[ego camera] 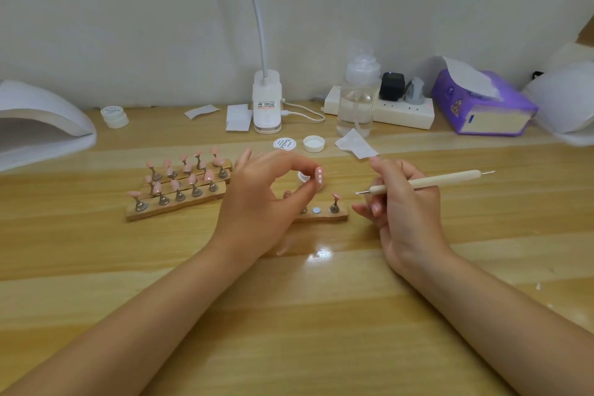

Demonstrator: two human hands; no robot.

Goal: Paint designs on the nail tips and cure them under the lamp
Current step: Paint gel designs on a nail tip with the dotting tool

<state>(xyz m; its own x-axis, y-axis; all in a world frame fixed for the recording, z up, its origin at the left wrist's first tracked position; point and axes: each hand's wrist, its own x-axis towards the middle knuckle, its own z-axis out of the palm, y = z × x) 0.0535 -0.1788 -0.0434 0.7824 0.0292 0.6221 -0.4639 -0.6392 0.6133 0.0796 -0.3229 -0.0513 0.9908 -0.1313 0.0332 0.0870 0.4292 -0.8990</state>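
Dotted nail tip [319, 177] pinched in left hand [262, 199], just left of the dotting tool's tip.
Right hand [403, 206] grips dotting tool [424, 182]; shaft runs sideways, point aimed at the nail; hands apart above tabletop [289, 315].

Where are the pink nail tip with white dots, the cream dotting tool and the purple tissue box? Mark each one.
pink nail tip with white dots [320, 175], head view, on its dotted face.
cream dotting tool [427, 181], head view, mid-shaft.
purple tissue box [456, 96], head view, on its purple side.
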